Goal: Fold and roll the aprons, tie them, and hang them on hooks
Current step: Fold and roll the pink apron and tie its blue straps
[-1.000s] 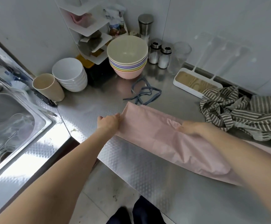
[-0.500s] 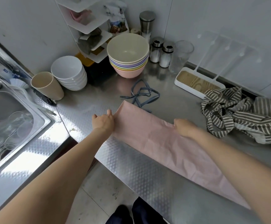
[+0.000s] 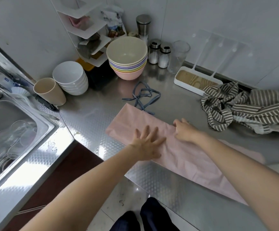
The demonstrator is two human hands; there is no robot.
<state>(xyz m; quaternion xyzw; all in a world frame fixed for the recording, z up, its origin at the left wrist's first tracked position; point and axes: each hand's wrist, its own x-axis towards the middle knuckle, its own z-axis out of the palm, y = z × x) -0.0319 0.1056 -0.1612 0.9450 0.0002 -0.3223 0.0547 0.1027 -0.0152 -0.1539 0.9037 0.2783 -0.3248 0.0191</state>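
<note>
A pink apron [image 3: 190, 157], folded into a long strip, lies flat on the steel counter [image 3: 92, 117] and runs from centre to lower right. Its blue-grey ties [image 3: 143, 97] lie tangled beyond its far left end. My left hand [image 3: 146, 145] presses flat on the strip with fingers spread. My right hand [image 3: 184, 130] rests on the strip's far edge with fingers bent; whether it pinches the cloth I cannot tell. A brown-striped apron [image 3: 242, 109] lies bunched at the right.
A stack of pastel bowls [image 3: 127, 59], white bowls [image 3: 70, 80] and a beige cup [image 3: 49, 91] stand at the back. Shakers [image 3: 158, 53], a glass [image 3: 178, 55] and a white tray [image 3: 193, 80] line the wall. A sink [image 3: 10, 130] holding glassware lies left.
My left hand let go of the strip's left end and moved right onto its middle, now flat. The right hand stayed at the far edge. The strip lies flatter.
</note>
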